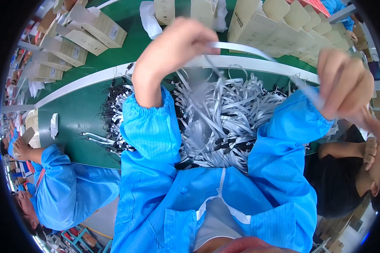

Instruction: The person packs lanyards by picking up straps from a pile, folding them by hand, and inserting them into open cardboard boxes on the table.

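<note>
A white lanyard [249, 48] is stretched in a bow between my two hands, above the table. My left hand [175, 48] is closed, its fingertips pinching one end of the strap. Off to the right, my right hand [346, 80] is blurred by motion, its fingers closed on the other part of the strap. Below both hands lies a tangled heap of white-grey lanyards [232, 114] with black fittings among them. Several lanyards' black cords and clips [114, 99] spread at the heap's left side, partly hidden by my left sleeve.
A white rail [88, 84] crosses the green table [71, 145]. Beyond it stand open cream boxes at left [99, 31] and right [261, 29]. A small white folded piece [54, 125] lies at left. Co-workers sit on both sides, one in blue [71, 189], one in black [331, 181].
</note>
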Motion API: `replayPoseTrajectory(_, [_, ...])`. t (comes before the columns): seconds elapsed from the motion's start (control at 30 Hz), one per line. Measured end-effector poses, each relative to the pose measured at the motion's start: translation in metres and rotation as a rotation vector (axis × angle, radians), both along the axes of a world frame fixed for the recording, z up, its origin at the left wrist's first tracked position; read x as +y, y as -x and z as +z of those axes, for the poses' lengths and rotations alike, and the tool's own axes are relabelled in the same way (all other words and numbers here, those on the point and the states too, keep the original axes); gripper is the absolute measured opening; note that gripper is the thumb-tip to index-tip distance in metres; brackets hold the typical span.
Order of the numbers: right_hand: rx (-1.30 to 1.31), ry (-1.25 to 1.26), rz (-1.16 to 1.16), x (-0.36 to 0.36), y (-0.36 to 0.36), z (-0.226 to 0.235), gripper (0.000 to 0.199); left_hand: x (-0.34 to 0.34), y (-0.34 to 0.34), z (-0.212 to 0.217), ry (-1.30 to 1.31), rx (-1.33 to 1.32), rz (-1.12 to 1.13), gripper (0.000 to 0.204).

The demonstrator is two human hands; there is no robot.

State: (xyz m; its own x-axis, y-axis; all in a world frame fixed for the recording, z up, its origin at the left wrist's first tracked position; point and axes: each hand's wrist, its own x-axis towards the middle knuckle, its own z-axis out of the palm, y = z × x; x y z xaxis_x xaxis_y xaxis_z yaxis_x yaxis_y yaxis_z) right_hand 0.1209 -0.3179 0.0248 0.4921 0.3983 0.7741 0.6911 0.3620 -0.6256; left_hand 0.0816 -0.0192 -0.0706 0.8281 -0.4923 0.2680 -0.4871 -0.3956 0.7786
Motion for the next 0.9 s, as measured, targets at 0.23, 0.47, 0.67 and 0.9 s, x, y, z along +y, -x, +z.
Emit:
replayPoseTrajectory(0.23, [0.365,0.293,0.102,0.057,0.001,-0.028,0.071,0.008,0.033,0.056,-0.193,-1.028,0.394,0.074])
replayPoseTrajectory(0.47, [0.396,0.731,0.606,0.149,0.021,-0.050,0.034,0.022,0.050,0.061,0.361,-1.391,0.936,0.021])
replayPoseTrajectory(0.67, [0.614,0.730,0.247,0.103,0.019,-0.002,0.028,0.080,0.102,0.068,0.140,-0.452,1.028,0.048])
replayPoseTrajectory(0.9, [-0.056,0.797,-0.306,0.101,0.037,0.014,0.014,0.019,0.041,0.028,0.283,-0.296,0.250,0.109])
